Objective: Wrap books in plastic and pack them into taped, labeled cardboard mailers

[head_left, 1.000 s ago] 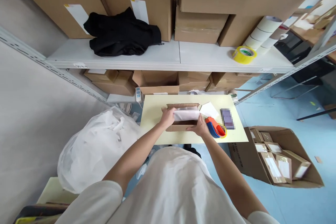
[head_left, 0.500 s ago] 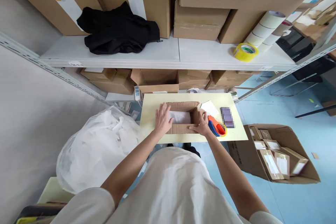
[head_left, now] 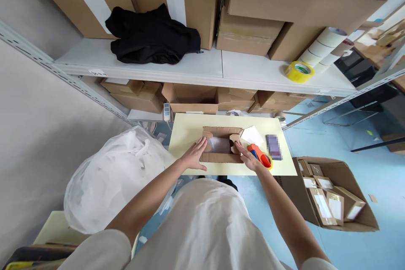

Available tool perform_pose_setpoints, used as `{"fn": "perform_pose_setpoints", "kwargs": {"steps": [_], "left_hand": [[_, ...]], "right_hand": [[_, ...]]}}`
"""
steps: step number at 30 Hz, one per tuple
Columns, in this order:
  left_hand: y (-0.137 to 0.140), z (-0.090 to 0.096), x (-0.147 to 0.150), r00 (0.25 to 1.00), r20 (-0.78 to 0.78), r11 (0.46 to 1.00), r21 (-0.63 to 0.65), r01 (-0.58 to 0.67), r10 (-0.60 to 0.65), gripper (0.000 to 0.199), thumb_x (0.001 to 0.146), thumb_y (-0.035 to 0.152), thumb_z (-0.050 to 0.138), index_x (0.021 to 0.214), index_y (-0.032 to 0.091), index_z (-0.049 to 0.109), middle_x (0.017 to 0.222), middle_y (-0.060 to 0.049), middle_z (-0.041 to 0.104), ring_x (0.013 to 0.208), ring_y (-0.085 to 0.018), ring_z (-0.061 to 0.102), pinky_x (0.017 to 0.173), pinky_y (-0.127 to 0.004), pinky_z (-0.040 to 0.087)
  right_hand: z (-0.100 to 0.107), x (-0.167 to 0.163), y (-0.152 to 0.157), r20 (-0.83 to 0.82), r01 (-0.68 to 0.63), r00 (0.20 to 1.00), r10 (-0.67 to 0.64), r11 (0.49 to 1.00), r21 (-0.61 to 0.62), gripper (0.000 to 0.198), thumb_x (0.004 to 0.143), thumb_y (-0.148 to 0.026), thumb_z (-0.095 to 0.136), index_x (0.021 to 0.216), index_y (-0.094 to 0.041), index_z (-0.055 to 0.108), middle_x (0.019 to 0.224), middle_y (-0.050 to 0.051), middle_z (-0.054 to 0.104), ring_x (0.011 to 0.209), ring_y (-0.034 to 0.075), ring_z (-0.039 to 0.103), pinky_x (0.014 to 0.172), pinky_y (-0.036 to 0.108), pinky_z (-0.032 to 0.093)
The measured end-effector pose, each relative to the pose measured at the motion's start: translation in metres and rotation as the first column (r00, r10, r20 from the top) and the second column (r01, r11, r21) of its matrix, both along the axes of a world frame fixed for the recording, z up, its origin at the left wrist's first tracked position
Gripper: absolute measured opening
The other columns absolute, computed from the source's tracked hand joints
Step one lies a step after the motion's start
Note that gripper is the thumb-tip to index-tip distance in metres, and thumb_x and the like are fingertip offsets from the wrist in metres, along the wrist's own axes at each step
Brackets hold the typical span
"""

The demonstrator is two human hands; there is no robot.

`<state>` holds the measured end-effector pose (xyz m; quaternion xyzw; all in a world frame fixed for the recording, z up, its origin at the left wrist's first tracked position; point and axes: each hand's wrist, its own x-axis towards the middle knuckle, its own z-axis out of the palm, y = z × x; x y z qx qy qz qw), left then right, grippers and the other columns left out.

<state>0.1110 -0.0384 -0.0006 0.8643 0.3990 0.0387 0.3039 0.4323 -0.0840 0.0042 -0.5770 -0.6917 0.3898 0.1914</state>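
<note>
A small cardboard box lies on the pale yellow table, with white wrapping visible inside. Its two short end flaps are folded inward, while the long flaps stand out at front and back. My left hand presses the left end flap with its fingers stretched out. At the other end, my right hand lies with extended fingers against the right flap. Close beside the right hand is an orange and blue tape dispenser with yellow tape.
White paper and a blurred purple item lie on the table's right side. A big carton of labelled boxes stands on the floor at right. A white plastic bag bulges at left. Shelving with cartons, black cloth and tape rolls rises behind.
Both end flaps have been folded inward over the box. My left hand has shifted down to the left end, and my right hand now lies flatter against the right flap.
</note>
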Motion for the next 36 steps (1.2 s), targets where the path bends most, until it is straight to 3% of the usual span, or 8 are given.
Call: {"fn": "perform_pose_setpoints", "kwargs": {"steps": [6,11,15,18,21,25,32,36], "left_hand": [[0.006,-0.017,-0.001,0.944,0.291,0.986,-0.1,-0.13,0.154,0.062,0.087,0.046,0.048,0.14,0.015,0.04,0.153,-0.014,0.025,0.141,-0.027,0.023,0.114,-0.044,0.026],[0.006,-0.034,0.012,0.66,0.559,0.865,-0.316,-0.39,0.502,0.032,0.081,0.035,0.059,0.107,0.017,0.063,0.13,-0.014,0.056,0.12,-0.026,0.054,0.095,-0.04,0.049],[0.012,-0.043,0.024,0.468,0.494,0.678,-0.466,-0.569,0.733,0.051,0.066,0.024,0.073,0.112,0.015,0.054,0.12,-0.014,0.056,0.102,-0.022,0.062,0.079,-0.036,0.056],[0.018,-0.048,0.028,0.454,0.343,0.57,-0.508,-0.646,0.822,0.076,0.063,0.023,0.076,0.129,0.014,0.04,0.129,-0.018,0.048,0.106,-0.025,0.06,0.083,-0.04,0.054],[0.017,-0.049,0.032,0.618,0.365,0.718,-0.378,-0.585,0.696,0.076,0.075,0.023,0.066,0.14,0.014,0.027,0.144,-0.022,0.034,0.131,-0.029,0.041,0.104,-0.044,0.041],[0.004,-0.041,0.038,0.817,0.341,0.885,-0.151,-0.441,0.465,0.06,0.09,0.023,0.043,0.145,0.015,0.023,0.156,-0.019,0.01,0.142,-0.029,0.021,0.11,-0.044,0.033],[-0.005,-0.032,0.046,0.834,0.261,0.874,-0.134,-0.467,0.486,0.052,0.092,0.027,0.039,0.143,0.019,0.031,0.157,-0.016,0.007,0.139,-0.034,0.027,0.106,-0.047,0.038],[-0.011,-0.043,0.05,0.701,0.397,0.805,-0.307,-0.507,0.593,0.076,0.09,0.027,0.045,0.149,0.017,-0.003,0.156,-0.02,0.005,0.144,-0.028,0.012,0.114,-0.047,0.024]], "right_hand": [[-0.001,0.013,-0.005,0.042,-0.024,0.999,0.021,0.997,0.073,0.06,0.075,-0.016,0.049,0.135,-0.022,0.05,0.147,0.006,0.039,0.133,0.025,0.041,0.111,0.043,0.034],[-0.007,-0.001,0.001,-0.093,0.288,0.955,-0.281,0.955,0.069,0.035,0.083,-0.039,0.052,0.111,-0.021,0.066,0.127,0.012,0.06,0.109,0.028,0.061,0.091,0.046,0.052],[-0.016,-0.007,0.015,-0.126,0.472,0.876,-0.466,0.882,0.017,0.058,0.076,-0.04,0.059,0.129,-0.019,0.052,0.133,0.017,0.052,0.101,0.029,0.064,0.08,0.045,0.057],[-0.018,-0.006,0.03,-0.178,0.422,0.889,-0.423,0.905,-0.046,0.095,0.071,-0.038,0.064,0.149,-0.03,0.011,0.154,0.016,0.022,0.121,0.03,0.053,0.083,0.043,0.056],[-0.013,-0.003,0.046,-0.207,0.308,0.926,-0.314,0.949,-0.064,0.115,0.068,-0.033,0.067,0.145,-0.038,-0.018,0.158,0.011,0.005,0.13,0.03,0.044,0.085,0.044,0.054],[-0.007,0.0,0.056,-0.124,0.197,0.971,-0.202,0.979,-0.053,0.11,0.067,-0.028,0.066,0.148,-0.037,-0.008,0.154,0.012,0.019,0.129,0.032,0.044,0.087,0.045,0.054],[-0.005,0.013,0.044,-0.022,0.113,0.993,-0.112,0.989,0.098,0.075,0.077,-0.021,0.055,0.143,-0.029,0.021,0.14,0.013,0.041,0.12,0.027,0.054,0.087,0.046,0.054],[-0.008,0.012,0.04,0.133,-0.041,0.991,0.016,0.981,0.189,0.047,0.084,-0.025,0.05,0.131,-0.026,0.042,0.142,0.011,0.041,0.126,0.027,0.048,0.098,0.047,0.047]]}}
